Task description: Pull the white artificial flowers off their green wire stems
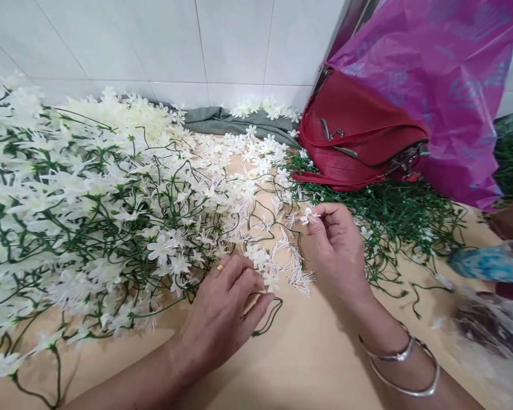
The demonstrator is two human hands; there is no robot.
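Pinched between the thumb and fingers of my right hand is a small white artificial flower, held a little above the table. My left hand rests low by the loose white petals, its fingers bent downward and the thumb standing apart. Its fingertips are partly hidden. A green stem loops out beside that thumb. Between my hands lie many thin white stamens. To the left, a large heap of white artificial flowers on green stems reaches up to my left fingers.
Loose white blossoms spread toward the tiled wall, where grey-green cloth lies. Green stems are piled under a red handbag and a purple plastic bag. A blue-patterned item and clear plastic bag sit at right.
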